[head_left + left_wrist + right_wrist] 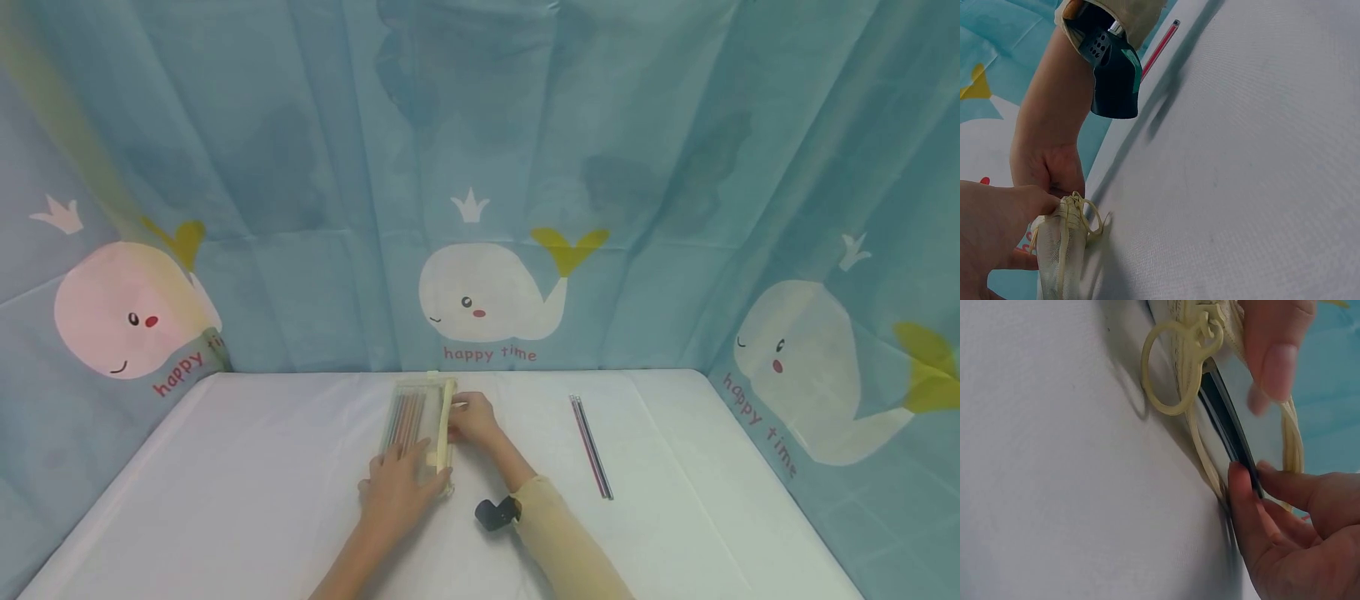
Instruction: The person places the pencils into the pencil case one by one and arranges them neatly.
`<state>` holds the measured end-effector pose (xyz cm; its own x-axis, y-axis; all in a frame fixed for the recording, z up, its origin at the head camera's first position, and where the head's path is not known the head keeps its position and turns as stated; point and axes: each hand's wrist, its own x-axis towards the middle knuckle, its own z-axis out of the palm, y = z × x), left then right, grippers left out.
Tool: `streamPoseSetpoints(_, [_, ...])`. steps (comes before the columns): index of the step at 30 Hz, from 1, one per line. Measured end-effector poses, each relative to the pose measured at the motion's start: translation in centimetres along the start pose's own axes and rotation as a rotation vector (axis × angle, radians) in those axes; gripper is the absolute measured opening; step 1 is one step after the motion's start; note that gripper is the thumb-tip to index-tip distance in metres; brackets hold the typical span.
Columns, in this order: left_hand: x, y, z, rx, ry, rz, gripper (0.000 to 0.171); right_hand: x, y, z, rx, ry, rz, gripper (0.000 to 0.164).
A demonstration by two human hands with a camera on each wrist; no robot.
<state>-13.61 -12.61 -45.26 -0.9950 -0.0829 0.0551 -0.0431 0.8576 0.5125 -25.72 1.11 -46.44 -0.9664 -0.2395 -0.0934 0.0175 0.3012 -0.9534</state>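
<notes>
A whale-print curtain (660, 108) rings a white table (225, 508), whose surface runs wide to the left and right edges. The pouch (432, 414) lies near the table's far edge, with pencils (405, 421) visible inside. The left hand (397, 487) rests across its near half, fingers apart and thumb at the zip side. The right hand (474, 419) works at the pouch's open right side, finger and thumb clamped on a slim dark rod (1229, 422) in the mouth. Loose pencils (591, 446) lie to the right, well apart from the pouch. A black camera (495, 515) sits at the right wrist; a cream ring (1145, 370) hangs by the opening.
</notes>
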Motion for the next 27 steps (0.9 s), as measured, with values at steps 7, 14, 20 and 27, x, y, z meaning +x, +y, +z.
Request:
streamPoseSetpoints(7, [0.07,-0.14,0.16,0.007,0.001,-0.004,0.065,0.15,0.00,0.44,-0.024,0.000,-0.005,0.048])
streamPoseSetpoints(14, [0.24,-0.26,0.39,0.019,0.003,-0.007,0.066,0.12,-0.08,0.56,-0.048,0.004,-0.006,0.048])
streamPoseSetpoints(20, [0.25,-0.29,0.38,0.023,0.003,-0.002,0.066,0.00,-0.05,0.56,-0.047,0.011,0.008,0.046])
streamPoseSetpoints(27, [0.22,-0.27,0.36,0.013,-0.004,-0.005,0.067,0.03,0.29,0.35,-0.067,0.009,-0.020,0.044])
